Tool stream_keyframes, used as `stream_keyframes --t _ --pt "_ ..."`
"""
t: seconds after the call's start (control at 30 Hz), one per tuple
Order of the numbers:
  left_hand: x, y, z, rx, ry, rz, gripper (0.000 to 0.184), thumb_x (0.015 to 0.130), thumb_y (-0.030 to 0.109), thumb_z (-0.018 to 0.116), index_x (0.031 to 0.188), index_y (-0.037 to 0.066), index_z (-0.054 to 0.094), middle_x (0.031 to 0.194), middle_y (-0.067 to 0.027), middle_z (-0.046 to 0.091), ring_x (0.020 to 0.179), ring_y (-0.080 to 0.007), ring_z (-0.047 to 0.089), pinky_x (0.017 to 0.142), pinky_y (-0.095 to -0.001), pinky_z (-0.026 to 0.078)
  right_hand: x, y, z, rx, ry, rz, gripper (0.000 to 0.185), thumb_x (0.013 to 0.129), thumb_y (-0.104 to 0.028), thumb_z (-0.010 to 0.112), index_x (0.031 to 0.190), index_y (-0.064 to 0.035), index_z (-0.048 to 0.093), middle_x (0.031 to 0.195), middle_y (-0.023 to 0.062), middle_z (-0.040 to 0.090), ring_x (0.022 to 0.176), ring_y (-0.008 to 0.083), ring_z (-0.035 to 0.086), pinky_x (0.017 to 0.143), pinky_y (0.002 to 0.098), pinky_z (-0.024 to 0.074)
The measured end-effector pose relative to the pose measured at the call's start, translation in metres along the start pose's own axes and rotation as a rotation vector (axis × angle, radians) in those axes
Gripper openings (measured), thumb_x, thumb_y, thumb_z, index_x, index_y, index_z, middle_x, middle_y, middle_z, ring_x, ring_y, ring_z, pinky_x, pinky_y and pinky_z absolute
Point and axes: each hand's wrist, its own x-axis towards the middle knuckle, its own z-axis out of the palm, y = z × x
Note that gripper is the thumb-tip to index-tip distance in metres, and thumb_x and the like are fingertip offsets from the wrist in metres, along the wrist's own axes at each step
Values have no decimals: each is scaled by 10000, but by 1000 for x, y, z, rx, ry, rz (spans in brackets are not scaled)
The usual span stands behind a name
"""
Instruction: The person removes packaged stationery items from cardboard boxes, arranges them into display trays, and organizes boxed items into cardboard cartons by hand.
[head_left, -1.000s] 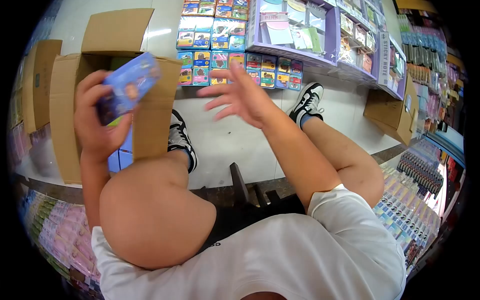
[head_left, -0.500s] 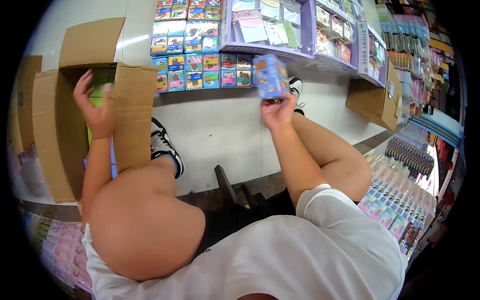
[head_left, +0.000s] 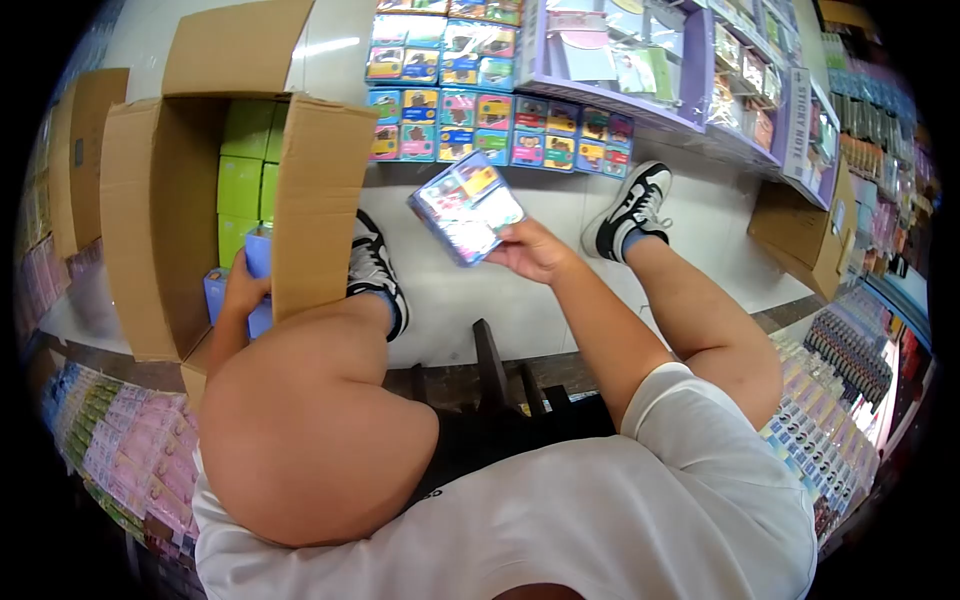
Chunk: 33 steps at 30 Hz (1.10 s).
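In the head view, my right hand (head_left: 533, 250) grips a blue box of small picture packs (head_left: 467, 208) in shiny wrap, held tilted above the floor between my shoes. Its thumb lies on the near corner, and the other fingers go underneath. My left hand (head_left: 243, 290) is down inside an open cardboard carton (head_left: 325, 200), closed around a small plain blue box (head_left: 258, 252); some of its fingers are hidden behind that box. Green boxes (head_left: 240, 185) are stacked further back in the carton, and another blue box (head_left: 214, 292) lies beside my left hand.
Wrapped picture packs (head_left: 440, 125) stand in rows ahead. Purple display trays (head_left: 690, 85) hold note pads to their right. A closed carton (head_left: 805, 225) sits at the right, with stationery racks (head_left: 845, 345) beyond. A flattened-looking carton (head_left: 90, 160) is at far left.
My left hand has gone from above the carton down into it and taken hold of a blue box. My right hand has brought its box lower and leftward, turning the wrapped face up.
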Motion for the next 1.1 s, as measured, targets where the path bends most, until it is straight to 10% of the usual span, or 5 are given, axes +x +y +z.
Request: stream_keyframes --t 0.33,0.7,0.9,1.1 --pt "20 -23 -2 -41 44 -14 879 616 293 1006 1241 -24 475 1128 -183 661 1014 -278 653 912 -399 547 46 40 43 35 -125 62 726 855 40 604 1530 -76 361 1477 154 537 1389 295 537 1202 485 427" --pt "20 -1 -19 -250 -112 -14 786 653 257 993 1235 -30 550 1120 -154 701 1021 -241 677 919 -372 554 19 -28 7 239 290 -425 556 848 9 693 1367 -10 495 1333 160 606 1283 331 586 1184 511 461" --pt "-30 52 -56 -110 231 286 596 716 149 921 1175 38 557 1035 -98 687 901 -211 649 837 -356 542 -45 -73 -92 370 522 -596 499 889 -234 652 1311 13 552 1287 205 649 1179 388 658 1052 509 558" --pt "-74 199 -111 -21 425 629 563 728 21 872 1208 56 581 1060 -97 671 974 -199 655 843 -341 543 -48 -109 -77 -225 918 -586 531 1030 -354 594 1433 -79 384 1294 207 594 1152 395 668 927 493 606"
